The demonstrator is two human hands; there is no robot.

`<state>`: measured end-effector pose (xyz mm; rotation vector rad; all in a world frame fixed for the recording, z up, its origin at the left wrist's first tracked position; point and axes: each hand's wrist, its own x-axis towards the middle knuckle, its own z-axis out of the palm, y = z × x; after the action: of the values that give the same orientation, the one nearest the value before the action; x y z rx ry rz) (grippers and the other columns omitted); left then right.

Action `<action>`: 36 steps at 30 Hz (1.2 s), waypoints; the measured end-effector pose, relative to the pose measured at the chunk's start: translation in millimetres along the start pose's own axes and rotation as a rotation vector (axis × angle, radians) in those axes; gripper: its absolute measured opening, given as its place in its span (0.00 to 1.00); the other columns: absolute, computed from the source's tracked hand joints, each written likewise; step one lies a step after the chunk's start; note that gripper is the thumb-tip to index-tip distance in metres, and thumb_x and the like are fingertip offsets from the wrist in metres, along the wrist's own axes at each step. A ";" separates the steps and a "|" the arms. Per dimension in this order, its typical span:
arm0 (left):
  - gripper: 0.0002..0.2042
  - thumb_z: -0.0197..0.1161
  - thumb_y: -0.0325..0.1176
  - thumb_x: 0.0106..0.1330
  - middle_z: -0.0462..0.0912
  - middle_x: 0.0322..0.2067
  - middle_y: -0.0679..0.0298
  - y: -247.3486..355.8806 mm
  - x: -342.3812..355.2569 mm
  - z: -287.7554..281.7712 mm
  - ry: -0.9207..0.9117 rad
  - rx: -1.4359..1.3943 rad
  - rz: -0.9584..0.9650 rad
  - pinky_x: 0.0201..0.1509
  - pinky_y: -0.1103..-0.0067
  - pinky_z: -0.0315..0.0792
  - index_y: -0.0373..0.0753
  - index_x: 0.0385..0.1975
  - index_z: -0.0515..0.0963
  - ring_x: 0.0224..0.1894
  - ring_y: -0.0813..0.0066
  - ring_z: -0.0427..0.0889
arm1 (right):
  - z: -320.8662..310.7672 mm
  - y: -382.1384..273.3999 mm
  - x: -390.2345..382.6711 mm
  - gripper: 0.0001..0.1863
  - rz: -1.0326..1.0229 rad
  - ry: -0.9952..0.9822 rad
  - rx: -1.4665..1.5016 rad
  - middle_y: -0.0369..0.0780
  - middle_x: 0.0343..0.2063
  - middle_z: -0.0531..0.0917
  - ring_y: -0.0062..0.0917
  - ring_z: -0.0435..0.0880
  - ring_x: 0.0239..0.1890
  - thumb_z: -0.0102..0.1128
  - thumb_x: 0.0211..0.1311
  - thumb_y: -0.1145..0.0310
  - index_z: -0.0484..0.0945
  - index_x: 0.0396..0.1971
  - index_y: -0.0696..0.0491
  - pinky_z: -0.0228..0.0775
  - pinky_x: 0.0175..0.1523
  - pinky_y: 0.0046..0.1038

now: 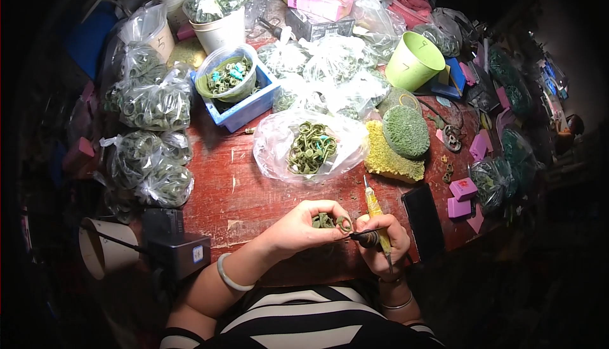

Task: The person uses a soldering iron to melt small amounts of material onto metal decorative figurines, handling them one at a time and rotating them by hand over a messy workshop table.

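Clear bags [155, 103] are heaped on the red tabletop [222, 203], upper left of the frame. At lower centre, a green ring [344, 225] is pinched between thumb and forefinger of the left hand [298, 228]; a yellow tool [372, 202] is gripped by the right hand's [394, 242] curled fingers.
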<state>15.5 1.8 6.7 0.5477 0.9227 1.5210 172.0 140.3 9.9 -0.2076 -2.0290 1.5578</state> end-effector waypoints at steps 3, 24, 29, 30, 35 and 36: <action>0.09 0.68 0.27 0.64 0.79 0.35 0.70 2.5 -1.5 -1.5 0.062 -0.076 -0.066 0.27 0.89 0.62 0.35 0.41 0.76 0.27 0.90 0.70 | -1.7 12.9 -6.8 0.11 0.010 0.035 0.090 0.43 0.33 0.84 0.24 0.85 0.34 0.62 0.54 0.84 0.74 0.37 0.59 0.77 0.43 0.24; 0.09 0.66 0.24 0.65 0.80 0.34 0.67 4.8 0.2 -5.9 0.304 -0.156 -0.004 0.24 0.91 0.59 0.41 0.40 0.73 0.23 0.91 0.68 | -34.9 -4.5 3.2 0.13 -0.024 0.338 -1.070 0.47 0.31 0.80 0.45 0.83 0.30 0.68 0.60 0.74 0.79 0.44 0.58 0.75 0.34 0.35; 0.11 0.67 0.23 0.63 0.77 0.33 0.72 2.7 3.3 -3.3 0.366 0.097 0.139 0.24 0.91 0.58 0.40 0.43 0.75 0.23 0.93 0.67 | -20.6 -10.8 1.1 0.13 -0.136 0.393 -0.848 0.45 0.27 0.81 0.37 0.84 0.28 0.71 0.58 0.73 0.80 0.41 0.58 0.75 0.33 0.30; 0.13 0.68 0.23 0.63 0.75 0.32 0.74 2.0 3.9 -2.8 0.385 0.157 0.177 0.25 0.92 0.59 0.39 0.46 0.76 0.24 0.93 0.67 | -15.8 -7.4 1.5 0.13 -0.200 0.401 -0.839 0.45 0.27 0.81 0.37 0.84 0.27 0.72 0.56 0.74 0.80 0.40 0.58 0.76 0.33 0.31; 0.19 0.69 0.23 0.62 0.74 0.32 0.76 -3.8 7.0 -6.3 0.374 0.240 0.214 0.28 0.92 0.61 0.39 0.52 0.75 0.26 0.93 0.68 | -14.5 0.1 -1.4 0.15 -0.164 0.270 -0.770 0.44 0.27 0.81 0.38 0.83 0.26 0.74 0.55 0.71 0.80 0.40 0.58 0.75 0.31 0.31; 0.20 0.69 0.23 0.62 0.74 0.32 0.76 -4.5 7.1 -6.6 0.366 0.236 0.214 0.29 0.92 0.61 0.39 0.54 0.75 0.27 0.93 0.69 | -14.8 0.1 -1.9 0.15 -0.166 0.260 -0.772 0.44 0.27 0.82 0.38 0.83 0.25 0.74 0.55 0.71 0.80 0.39 0.58 0.75 0.30 0.31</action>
<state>11.7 7.0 -1.9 0.5595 1.3736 1.7510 181.2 151.9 11.5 -0.4863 -2.2603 0.5530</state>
